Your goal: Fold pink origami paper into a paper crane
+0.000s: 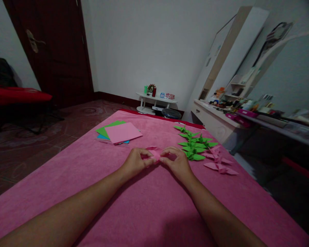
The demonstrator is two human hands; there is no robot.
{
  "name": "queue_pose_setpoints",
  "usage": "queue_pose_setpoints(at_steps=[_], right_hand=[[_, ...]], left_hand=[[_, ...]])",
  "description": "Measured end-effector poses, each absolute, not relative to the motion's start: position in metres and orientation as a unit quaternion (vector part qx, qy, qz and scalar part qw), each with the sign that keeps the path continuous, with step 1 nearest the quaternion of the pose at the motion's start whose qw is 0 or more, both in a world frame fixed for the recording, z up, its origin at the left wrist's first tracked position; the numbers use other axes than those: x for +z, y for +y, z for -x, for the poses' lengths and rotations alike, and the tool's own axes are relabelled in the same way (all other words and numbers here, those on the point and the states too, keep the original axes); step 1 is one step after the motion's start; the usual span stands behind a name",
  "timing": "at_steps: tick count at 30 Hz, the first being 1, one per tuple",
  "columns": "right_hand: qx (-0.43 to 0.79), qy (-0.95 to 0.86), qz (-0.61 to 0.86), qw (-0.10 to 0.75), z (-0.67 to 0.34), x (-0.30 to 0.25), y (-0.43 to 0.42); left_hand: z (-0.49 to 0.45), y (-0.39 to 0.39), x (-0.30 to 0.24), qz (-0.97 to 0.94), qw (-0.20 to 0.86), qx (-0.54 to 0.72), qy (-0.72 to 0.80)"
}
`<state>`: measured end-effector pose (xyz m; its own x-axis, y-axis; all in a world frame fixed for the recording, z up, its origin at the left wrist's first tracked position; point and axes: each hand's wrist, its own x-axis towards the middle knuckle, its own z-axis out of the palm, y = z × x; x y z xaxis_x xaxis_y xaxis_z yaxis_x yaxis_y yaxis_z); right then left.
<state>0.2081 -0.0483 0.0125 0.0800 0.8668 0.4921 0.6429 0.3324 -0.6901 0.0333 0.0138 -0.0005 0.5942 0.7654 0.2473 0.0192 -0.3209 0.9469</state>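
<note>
Pink paper piece at frame centre, between both hands, just above or on the pink cloth (can't tell which). Left hand: thumb and fingers pinched on the paper's left side. Right hand: same pinch, right side, tips close to the left's. Fold detail too small to read. To work it well, probably: light, even pinch, line edges up before pressing, one hand steadying while the other runs a crease outward; hard squeezing could crumple or skew it. Sheet stack left of centre, green paper birds and pink paper birds right of centre; best keep wrists off those.
</note>
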Motion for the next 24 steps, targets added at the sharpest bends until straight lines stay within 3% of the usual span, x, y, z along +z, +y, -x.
queue_pose_setpoints(at_steps=[15, 24], right_hand=[[0.192, -0.678, 0.56, 0.436, -0.215, -0.001, -0.046], [0.203, -0.689, 0.568, 0.403, -0.214, -0.002, -0.045]], left_hand=[[-0.02, 0.035, -0.004, -0.793, 0.506, 0.233, 0.247], [-0.021, 0.035, -0.007, -0.785, 0.517, 0.231, 0.252]])
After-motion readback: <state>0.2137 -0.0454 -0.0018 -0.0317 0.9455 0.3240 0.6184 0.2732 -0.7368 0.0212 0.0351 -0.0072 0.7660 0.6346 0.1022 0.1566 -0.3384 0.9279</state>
